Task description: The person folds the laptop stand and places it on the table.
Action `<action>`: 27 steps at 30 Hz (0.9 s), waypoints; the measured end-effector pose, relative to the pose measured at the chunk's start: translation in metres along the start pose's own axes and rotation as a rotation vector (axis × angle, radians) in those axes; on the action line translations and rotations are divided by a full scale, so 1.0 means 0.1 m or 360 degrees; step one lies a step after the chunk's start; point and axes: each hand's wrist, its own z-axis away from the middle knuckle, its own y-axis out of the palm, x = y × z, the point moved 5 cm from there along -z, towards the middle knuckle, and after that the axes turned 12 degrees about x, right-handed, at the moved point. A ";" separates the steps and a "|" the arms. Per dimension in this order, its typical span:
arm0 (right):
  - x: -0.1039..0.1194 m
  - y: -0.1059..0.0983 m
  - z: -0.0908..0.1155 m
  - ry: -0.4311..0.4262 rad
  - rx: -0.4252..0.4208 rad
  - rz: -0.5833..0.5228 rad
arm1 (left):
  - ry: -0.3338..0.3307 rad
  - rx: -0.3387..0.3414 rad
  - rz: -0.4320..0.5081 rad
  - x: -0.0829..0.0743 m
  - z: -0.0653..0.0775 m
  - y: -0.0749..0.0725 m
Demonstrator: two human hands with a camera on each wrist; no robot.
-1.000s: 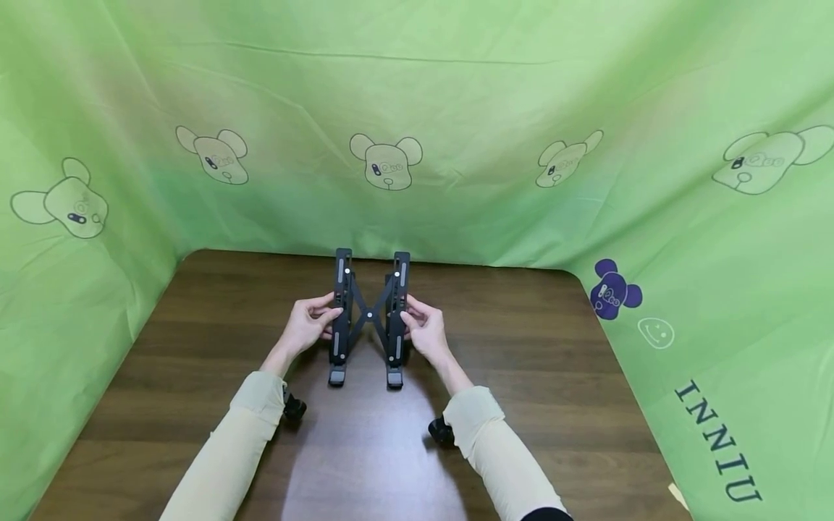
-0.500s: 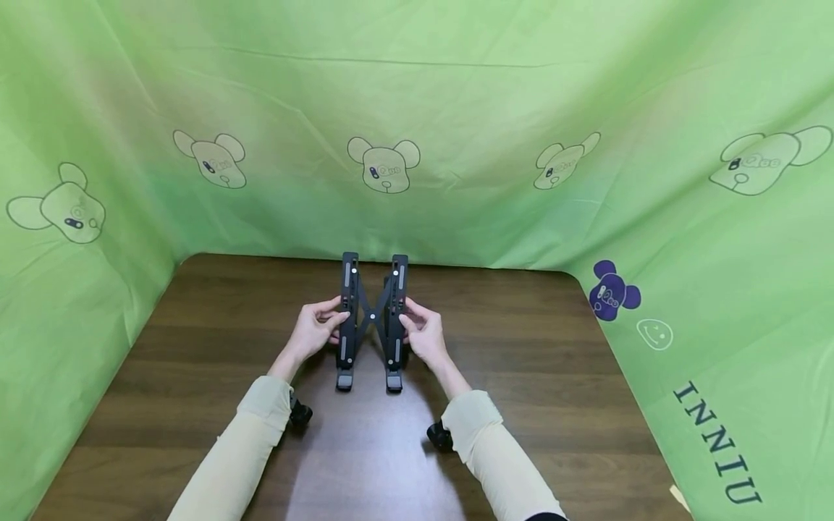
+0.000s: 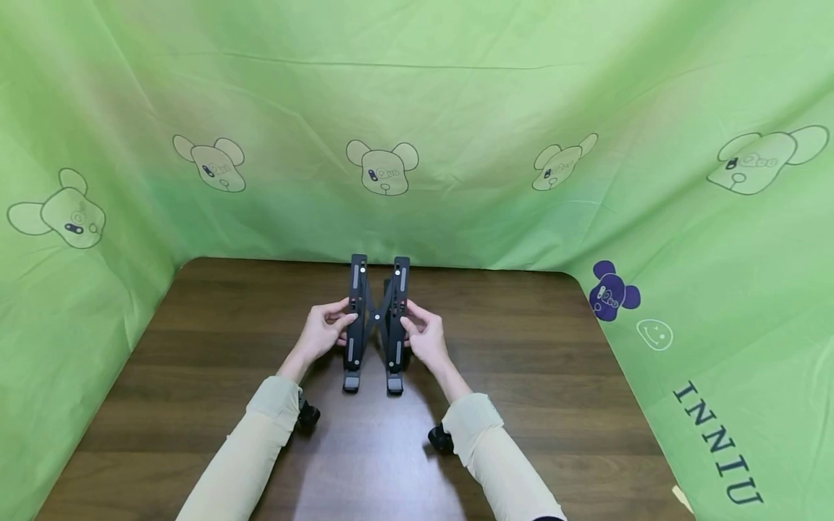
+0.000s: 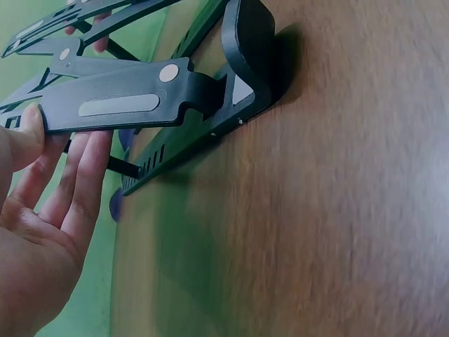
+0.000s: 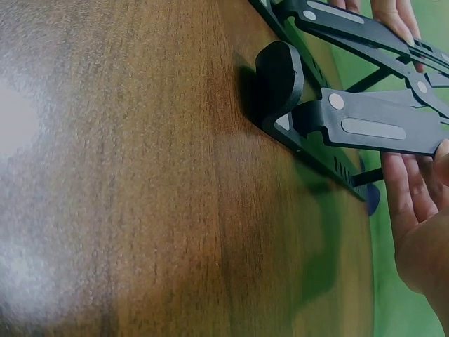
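A black folding laptop stand (image 3: 355, 333) stands on the wooden table, its two long arms joined by an X-shaped brace. My left hand (image 3: 321, 331) pinches the left arm, thumb on top and fingers beneath, as the left wrist view shows with the hand (image 4: 52, 210) under the rail. On the other side my right hand (image 3: 426, 339) pinches the right arm the same way. Grey pads line the arms, and the front ends carry upturned lips (image 4: 249, 49). In the right wrist view a slotted lower bar (image 5: 330, 165) slopes under the upper arm.
The brown wooden table (image 3: 560, 391) reaches back to a green printed curtain (image 3: 469, 195), which hangs along the back and both sides. A small pale scrap (image 3: 682, 498) lies at the table's right edge. Dark wrist cameras (image 3: 309, 414) sit under both sleeves.
The stand's two arms have drawn closer together and the X brace has narrowed. My left hand has moved right with the left arm; my right hand has stayed nearly in place.
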 end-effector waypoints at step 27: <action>-0.02 -0.01 0.00 -0.0060 0.0000 0.0032 | -0.0005 0.0015 -0.0046 -0.04 -0.07 0.21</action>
